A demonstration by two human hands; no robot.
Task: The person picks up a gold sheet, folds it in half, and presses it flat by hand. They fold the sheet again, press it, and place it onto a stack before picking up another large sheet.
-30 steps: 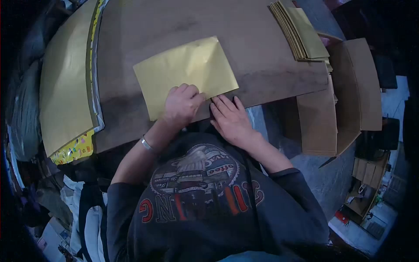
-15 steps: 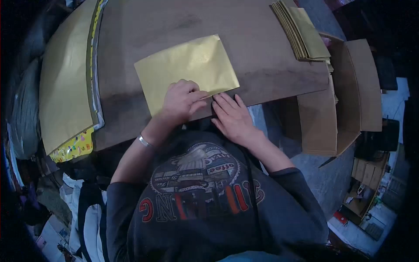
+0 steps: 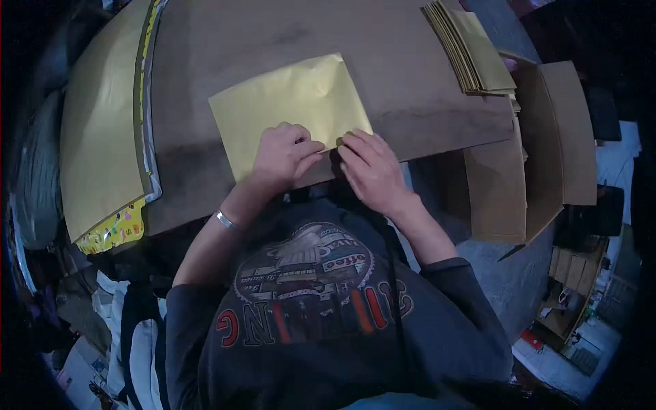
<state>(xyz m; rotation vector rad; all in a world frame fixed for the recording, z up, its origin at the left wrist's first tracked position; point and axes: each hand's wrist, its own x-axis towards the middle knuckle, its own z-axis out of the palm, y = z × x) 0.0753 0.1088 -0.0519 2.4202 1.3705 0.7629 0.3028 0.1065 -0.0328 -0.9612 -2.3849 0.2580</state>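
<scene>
A gold paper sheet [image 3: 294, 99] lies tilted near the front edge of the brown table. My left hand [image 3: 283, 156] pinches its near edge between thumb and bent fingers, with the wrist wearing a silver bracelet. Just to the right, my right hand [image 3: 369, 164] grips the same near edge close to the sheet's right corner, fingertips on top and the thumb partly hidden. A small gap separates the two hands.
Large gold sheets [image 3: 106, 116] lie at the left over yellow printed wrapping [image 3: 116, 229]. A stack of folded gold pieces [image 3: 471, 51] sits at the table's [image 3: 232, 34] back right. An open cardboard box [image 3: 495, 195] stands beyond the right edge.
My right hand has moved slightly up, from lying spread beside the sheet's near edge to closing its fingers on it. My left hand has stayed nearly still.
</scene>
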